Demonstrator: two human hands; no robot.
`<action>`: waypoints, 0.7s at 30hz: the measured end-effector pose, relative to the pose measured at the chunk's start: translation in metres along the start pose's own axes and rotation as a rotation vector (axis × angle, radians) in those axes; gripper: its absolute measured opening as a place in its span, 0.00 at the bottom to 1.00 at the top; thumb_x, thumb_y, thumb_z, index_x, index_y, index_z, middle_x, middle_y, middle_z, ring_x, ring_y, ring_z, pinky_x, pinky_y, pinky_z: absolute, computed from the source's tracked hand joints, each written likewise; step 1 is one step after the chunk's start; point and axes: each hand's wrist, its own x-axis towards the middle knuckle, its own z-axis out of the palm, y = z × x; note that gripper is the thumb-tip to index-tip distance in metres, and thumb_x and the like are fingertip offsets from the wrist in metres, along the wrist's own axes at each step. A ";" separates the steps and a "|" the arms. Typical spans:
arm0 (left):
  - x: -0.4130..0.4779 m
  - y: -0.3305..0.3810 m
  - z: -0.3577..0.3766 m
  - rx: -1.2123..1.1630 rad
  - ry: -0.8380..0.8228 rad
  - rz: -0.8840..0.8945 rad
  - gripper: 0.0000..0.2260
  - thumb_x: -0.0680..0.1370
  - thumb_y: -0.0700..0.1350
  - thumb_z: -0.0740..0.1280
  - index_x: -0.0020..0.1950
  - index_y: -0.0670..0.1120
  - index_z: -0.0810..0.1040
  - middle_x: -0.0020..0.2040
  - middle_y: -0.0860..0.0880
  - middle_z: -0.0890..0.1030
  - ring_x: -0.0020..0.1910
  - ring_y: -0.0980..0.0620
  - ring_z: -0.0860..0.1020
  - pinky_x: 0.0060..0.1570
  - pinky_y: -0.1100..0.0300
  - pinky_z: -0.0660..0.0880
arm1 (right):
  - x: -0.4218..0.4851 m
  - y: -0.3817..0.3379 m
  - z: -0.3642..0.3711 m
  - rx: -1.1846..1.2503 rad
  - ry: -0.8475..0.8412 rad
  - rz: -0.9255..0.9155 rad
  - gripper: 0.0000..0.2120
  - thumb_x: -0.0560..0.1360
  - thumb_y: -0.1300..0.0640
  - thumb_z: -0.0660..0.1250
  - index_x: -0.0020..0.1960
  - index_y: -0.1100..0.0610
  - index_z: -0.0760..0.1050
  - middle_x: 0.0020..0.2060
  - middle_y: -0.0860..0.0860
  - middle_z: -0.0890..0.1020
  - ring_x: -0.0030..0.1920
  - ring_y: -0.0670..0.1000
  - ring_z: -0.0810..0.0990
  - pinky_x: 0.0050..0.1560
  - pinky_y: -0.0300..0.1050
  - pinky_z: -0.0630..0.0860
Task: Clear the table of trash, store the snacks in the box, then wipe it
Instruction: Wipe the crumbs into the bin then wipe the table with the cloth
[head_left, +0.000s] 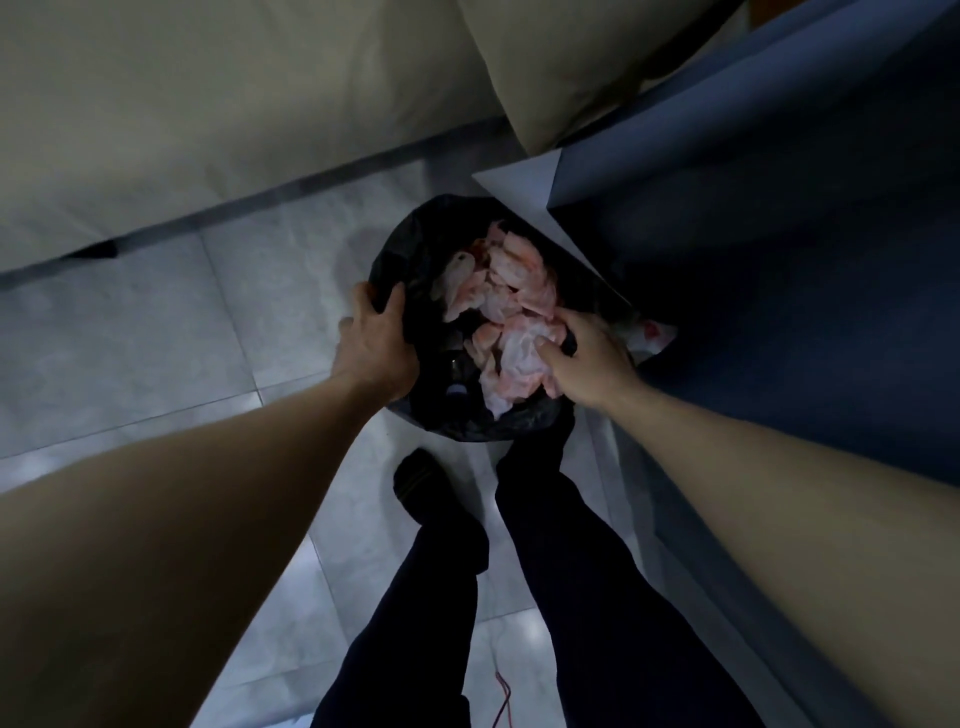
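Observation:
A round trash bin lined with a black bag (415, 239) stands on the tiled floor in front of my feet. It is heaped with crumpled white and pink tissues (514, 280). My left hand (374, 343) grips the bin's left rim, thumb hooked inside over the black bag. My right hand (582, 353) presses down on the tissue pile at the bin's right side, fingers curled into the crumpled paper. A small dark bottle (457, 387) lies low inside the bin.
A dark blue wall or cabinet side (779, 234) rises close on the right. A beige curtain or sofa (208, 104) fills the upper left. Another crumpled tissue (652, 335) lies behind the bin to the right. A red cord (504, 696) lies on the floor.

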 end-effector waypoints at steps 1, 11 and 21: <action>-0.001 -0.003 -0.002 -0.003 0.000 0.003 0.35 0.76 0.45 0.68 0.79 0.51 0.56 0.72 0.39 0.56 0.62 0.30 0.69 0.64 0.39 0.72 | -0.001 0.000 0.000 -0.014 -0.002 -0.003 0.22 0.80 0.51 0.65 0.72 0.52 0.70 0.67 0.53 0.73 0.66 0.53 0.72 0.57 0.38 0.64; -0.064 -0.033 -0.037 -0.002 0.148 -0.060 0.27 0.75 0.41 0.66 0.74 0.50 0.65 0.59 0.39 0.65 0.55 0.35 0.72 0.58 0.41 0.76 | -0.047 -0.031 0.001 -0.093 0.007 -0.062 0.25 0.80 0.51 0.65 0.76 0.52 0.66 0.69 0.54 0.71 0.71 0.56 0.66 0.69 0.45 0.63; -0.185 -0.017 -0.150 -0.007 0.228 -0.052 0.28 0.75 0.38 0.65 0.74 0.49 0.63 0.53 0.44 0.61 0.45 0.37 0.74 0.50 0.44 0.75 | -0.159 -0.112 -0.054 -0.206 0.206 -0.128 0.27 0.79 0.45 0.65 0.76 0.51 0.67 0.68 0.52 0.71 0.68 0.57 0.68 0.68 0.50 0.68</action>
